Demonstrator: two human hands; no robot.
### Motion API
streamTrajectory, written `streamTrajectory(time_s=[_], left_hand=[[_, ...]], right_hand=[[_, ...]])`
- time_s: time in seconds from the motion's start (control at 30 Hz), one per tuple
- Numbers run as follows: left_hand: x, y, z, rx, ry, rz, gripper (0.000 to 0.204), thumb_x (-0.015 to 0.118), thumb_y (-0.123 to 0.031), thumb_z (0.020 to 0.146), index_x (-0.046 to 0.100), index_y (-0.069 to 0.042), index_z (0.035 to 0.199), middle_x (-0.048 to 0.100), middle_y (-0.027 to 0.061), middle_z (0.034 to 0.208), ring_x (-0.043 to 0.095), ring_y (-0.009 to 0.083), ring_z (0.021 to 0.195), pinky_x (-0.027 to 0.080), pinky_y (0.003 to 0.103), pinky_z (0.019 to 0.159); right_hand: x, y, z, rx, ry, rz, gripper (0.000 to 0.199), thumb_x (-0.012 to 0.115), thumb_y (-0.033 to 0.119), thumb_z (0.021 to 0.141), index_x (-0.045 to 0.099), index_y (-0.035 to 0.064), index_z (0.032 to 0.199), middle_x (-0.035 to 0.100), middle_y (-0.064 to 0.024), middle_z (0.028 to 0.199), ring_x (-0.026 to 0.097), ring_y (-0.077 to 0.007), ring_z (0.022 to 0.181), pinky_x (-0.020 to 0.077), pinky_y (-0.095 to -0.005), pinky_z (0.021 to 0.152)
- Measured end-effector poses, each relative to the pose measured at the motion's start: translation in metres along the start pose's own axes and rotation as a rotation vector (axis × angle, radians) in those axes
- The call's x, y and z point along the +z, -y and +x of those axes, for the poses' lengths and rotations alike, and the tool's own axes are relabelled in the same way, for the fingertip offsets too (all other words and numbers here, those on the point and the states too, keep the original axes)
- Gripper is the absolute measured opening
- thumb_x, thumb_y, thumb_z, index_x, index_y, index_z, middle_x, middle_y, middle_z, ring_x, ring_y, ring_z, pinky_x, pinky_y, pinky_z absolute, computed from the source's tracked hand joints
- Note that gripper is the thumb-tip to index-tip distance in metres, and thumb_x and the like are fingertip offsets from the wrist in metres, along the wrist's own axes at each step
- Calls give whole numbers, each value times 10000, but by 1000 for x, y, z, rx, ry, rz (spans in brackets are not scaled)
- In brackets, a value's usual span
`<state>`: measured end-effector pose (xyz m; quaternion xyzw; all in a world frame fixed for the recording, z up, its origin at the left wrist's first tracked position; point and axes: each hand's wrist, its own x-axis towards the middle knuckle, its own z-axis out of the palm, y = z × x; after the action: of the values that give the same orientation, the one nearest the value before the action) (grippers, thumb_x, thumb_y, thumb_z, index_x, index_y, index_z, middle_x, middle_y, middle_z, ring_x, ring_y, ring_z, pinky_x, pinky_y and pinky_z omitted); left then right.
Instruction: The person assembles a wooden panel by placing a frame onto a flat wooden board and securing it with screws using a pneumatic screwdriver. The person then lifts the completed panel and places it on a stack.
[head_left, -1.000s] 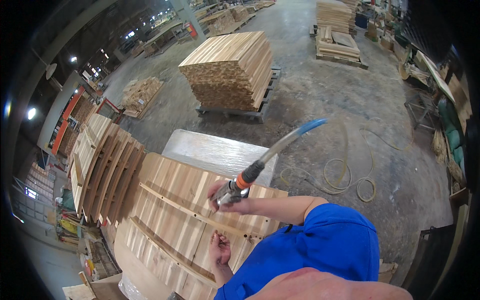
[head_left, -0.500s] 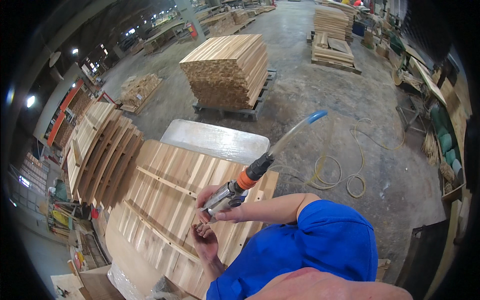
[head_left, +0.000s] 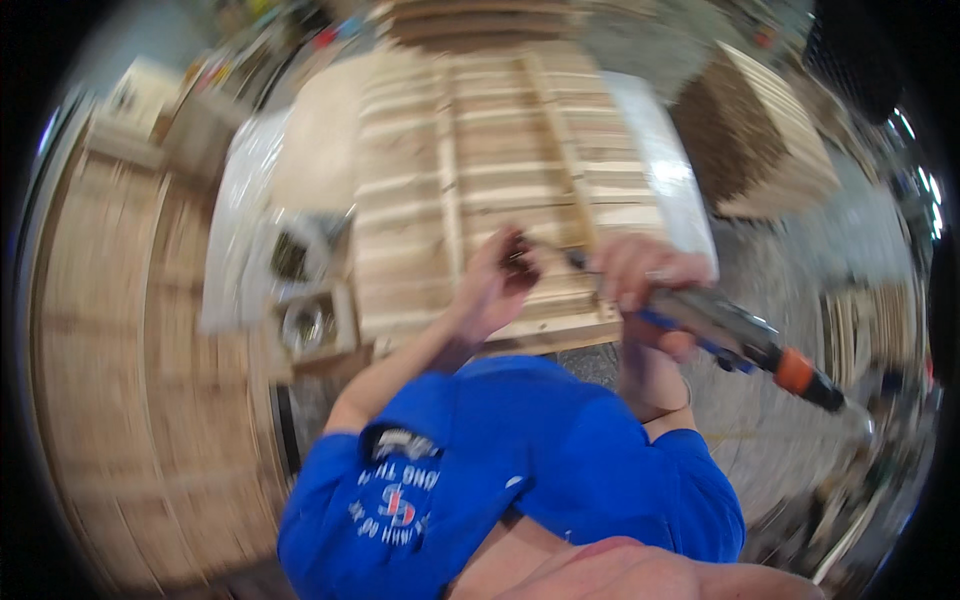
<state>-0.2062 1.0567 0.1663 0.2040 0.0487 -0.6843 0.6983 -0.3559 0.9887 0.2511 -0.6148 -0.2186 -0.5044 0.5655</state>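
My right hand (head_left: pixel 640 285) has its grip clamped on the air tool (head_left: pixel 735 335), at three o'clock. My left hand (head_left: pixel 495 285) pinches together over the wooden panel (head_left: pixel 500 170) at twelve o'clock.

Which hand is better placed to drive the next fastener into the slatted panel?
Probably the right hand: it grips the air tool, nose at the wooden panel. The left hand only pinches something small.

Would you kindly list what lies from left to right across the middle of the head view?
Blurred stacked pale wooden boards → small round metal tin → left hand over the slatted pale wooden panel → right hand → grey-and-blue pneumatic tool with orange collar → stacked pile of cut wooden planks.
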Motion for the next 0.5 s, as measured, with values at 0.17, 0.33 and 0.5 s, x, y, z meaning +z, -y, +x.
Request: streamTrajectory(time_s=[0.17, 0.33, 0.5], left_hand=[[-31, -36, -14, -63, 1, -57, 355, 542, -377, 870, 507, -54, 1014, 425, -7, 582, 422, 119, 579, 356, 250, 557], [-131, -84, -63, 137, -163, 215, 215, 473, -127, 876, 485, -50, 1077, 506, 20, 628, 479, 127, 559, 415, 258, 521], [-231, -165, -119, 585, -599, 542, 211, 553, -117, 844, 569, -35, 1038, 551, 2, 739, 516, 75, 638, 402, 193, 575]], right_hand=[[13, -72, 43, -21, -39, -20, 751, 522, 681, 732, 458, 62, 1152, 513, -43, 719, 495, -181, 658, 398, -356, 644], [15, -66, 30, -13, -110, -46, 815, 416, 757, 731, 467, 78, 1178, 490, -38, 717, 465, -179, 677, 377, -364, 649], [1, -59, 12, -68, -237, -146, 810, 375, 776, 729, 484, 85, 1138, 463, -24, 695, 442, -175, 672, 360, -368, 650]])
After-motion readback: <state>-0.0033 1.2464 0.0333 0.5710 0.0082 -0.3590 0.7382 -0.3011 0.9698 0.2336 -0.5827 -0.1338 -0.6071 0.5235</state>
